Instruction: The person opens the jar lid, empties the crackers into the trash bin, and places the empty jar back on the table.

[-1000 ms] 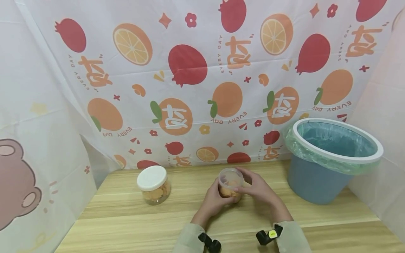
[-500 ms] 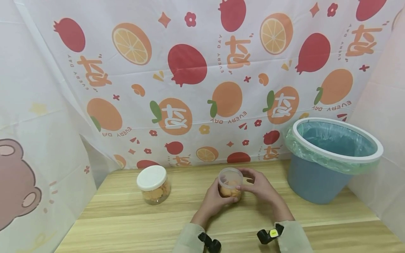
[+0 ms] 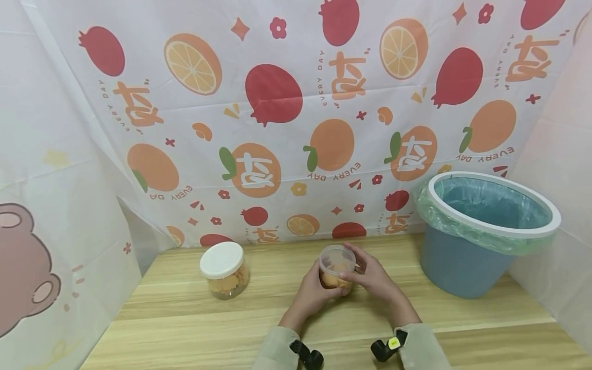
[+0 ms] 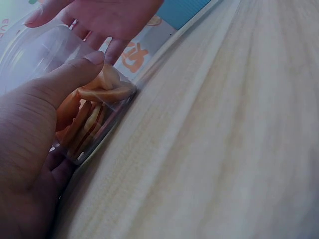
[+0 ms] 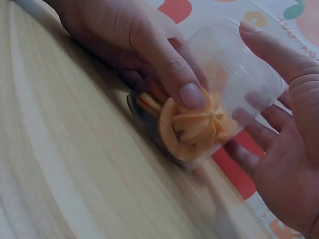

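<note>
A clear plastic jar [image 3: 336, 267] with orange-brown biscuits [image 5: 194, 124] inside stands upright on the wooden table. My left hand [image 3: 312, 293] grips its lower body, thumb along the near side. Around the clear upper rim, my right hand [image 3: 372, 275] has its thumb in front and fingers behind. The right wrist view shows the right thumb [image 5: 269, 47] at that rim, with the other fingers behind the jar. Whether a clear lid sits on top is hard to tell. Farther left stands a second jar [image 3: 226, 282] of similar biscuits, with a white lid [image 3: 222, 260] on it.
A blue bin [image 3: 462, 262] lined with a green bag stands at the table's right side. Fruit-printed cloth [image 3: 296, 149] hangs along the back edge. Bare wooden table [image 3: 185, 329] lies between the white-lidded jar and my left sleeve.
My right hand first shifted slightly right around the rim, fingers bunching, then turned back with its thumb farther left. The left hand and the jar stay in place.
</note>
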A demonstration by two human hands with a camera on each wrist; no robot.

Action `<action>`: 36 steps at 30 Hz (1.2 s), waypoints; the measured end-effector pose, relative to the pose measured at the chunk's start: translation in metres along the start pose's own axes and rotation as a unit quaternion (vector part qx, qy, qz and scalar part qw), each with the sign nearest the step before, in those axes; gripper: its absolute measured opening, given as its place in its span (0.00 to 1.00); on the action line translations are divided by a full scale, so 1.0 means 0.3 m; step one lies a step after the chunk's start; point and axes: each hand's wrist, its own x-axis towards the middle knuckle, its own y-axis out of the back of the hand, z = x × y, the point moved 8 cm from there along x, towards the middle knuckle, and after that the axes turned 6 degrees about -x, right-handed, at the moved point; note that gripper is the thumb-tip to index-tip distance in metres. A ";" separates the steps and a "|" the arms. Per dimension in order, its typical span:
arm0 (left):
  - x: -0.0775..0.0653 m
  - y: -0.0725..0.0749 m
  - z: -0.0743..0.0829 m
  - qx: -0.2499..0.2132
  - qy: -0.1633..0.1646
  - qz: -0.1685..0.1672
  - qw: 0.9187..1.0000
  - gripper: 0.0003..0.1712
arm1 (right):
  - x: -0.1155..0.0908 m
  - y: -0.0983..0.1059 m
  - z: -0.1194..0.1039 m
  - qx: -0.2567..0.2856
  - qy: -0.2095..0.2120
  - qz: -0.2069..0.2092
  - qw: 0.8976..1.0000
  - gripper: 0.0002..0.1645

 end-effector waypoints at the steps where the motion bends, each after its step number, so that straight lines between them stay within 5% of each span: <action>1: 0.001 0.000 -0.001 0.000 0.000 0.001 1.000 0.53 | 0.000 0.000 0.002 0.004 -0.003 0.004 1.000 0.49; 11: 0.002 -0.003 -0.007 -0.006 0.006 0.004 1.000 0.54 | 0.005 0.004 0.001 0.021 -0.003 0.032 0.999 0.48; 23: 0.004 0.001 -0.009 -0.002 -0.002 0.003 1.000 0.52 | 0.008 -0.004 0.006 -0.033 -0.031 0.093 0.995 0.52; 36: -0.004 0.002 0.002 -0.009 -0.003 0.002 1.000 0.52 | 0.001 -0.006 -0.010 -0.058 -0.047 0.110 0.991 0.51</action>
